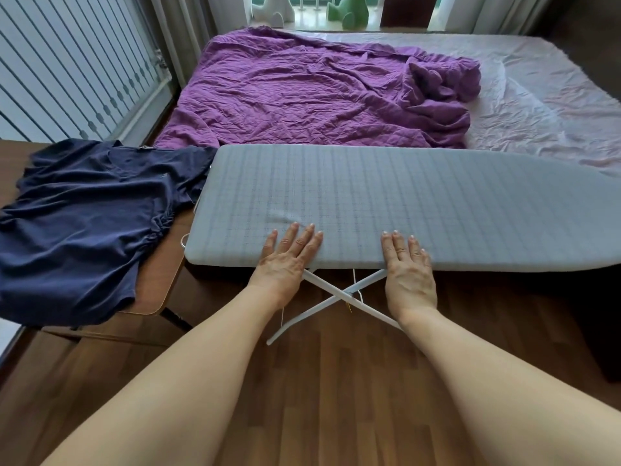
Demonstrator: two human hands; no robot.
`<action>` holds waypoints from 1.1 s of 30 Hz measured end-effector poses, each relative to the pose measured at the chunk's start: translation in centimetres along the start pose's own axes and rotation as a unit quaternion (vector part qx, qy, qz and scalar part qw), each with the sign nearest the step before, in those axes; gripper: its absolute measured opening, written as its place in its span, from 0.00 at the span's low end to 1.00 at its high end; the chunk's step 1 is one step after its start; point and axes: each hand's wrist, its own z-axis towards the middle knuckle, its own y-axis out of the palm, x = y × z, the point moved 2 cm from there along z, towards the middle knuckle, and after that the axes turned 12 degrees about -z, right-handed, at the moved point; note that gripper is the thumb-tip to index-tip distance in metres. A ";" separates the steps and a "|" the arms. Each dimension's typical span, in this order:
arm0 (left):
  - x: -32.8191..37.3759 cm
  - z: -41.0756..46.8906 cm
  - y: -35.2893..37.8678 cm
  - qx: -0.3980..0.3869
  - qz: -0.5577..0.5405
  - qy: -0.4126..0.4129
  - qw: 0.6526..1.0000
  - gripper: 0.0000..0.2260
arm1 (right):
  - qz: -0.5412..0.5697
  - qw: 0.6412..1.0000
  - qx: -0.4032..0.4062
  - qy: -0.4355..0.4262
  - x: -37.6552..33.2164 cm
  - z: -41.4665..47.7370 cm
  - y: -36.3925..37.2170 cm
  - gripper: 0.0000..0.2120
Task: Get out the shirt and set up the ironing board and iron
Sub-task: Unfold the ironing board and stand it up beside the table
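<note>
A grey checked ironing board [403, 203] stands on crossed white legs [339, 297] across the middle of the view, its pointed end to the right. My left hand [285, 260] lies flat on the board's near edge with straight fingers. My right hand [408, 270] rests flat on the same edge, a little to the right. A dark blue shirt [80, 227] lies spread over a small wooden table [158, 287] at the left, one sleeve touching the board's blunt end. No iron is in view.
A bed [537, 95] with a pale sheet and a crumpled purple blanket [319, 92] sits just behind the board. White slatted doors [67, 62] stand at the far left. Brown wooden floor [336, 381] stretches under my arms.
</note>
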 end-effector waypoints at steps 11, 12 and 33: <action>0.7 -2.2 -3.0 -0.095 -0.032 -0.006 0.995 0.29 | 0.073 0.990 -0.114 -0.027 0.3 -2.3 -4.9 0.31; 0.7 -2.8 -3.7 -0.092 -0.034 -0.004 0.995 0.28 | 0.081 0.990 -0.111 -0.024 0.3 -2.6 -5.9 0.31; 3.8 -11.0 -16.8 0.009 -0.033 0.114 0.993 0.26 | 0.106 0.993 -0.021 0.055 -1.6 -11.2 -20.0 0.31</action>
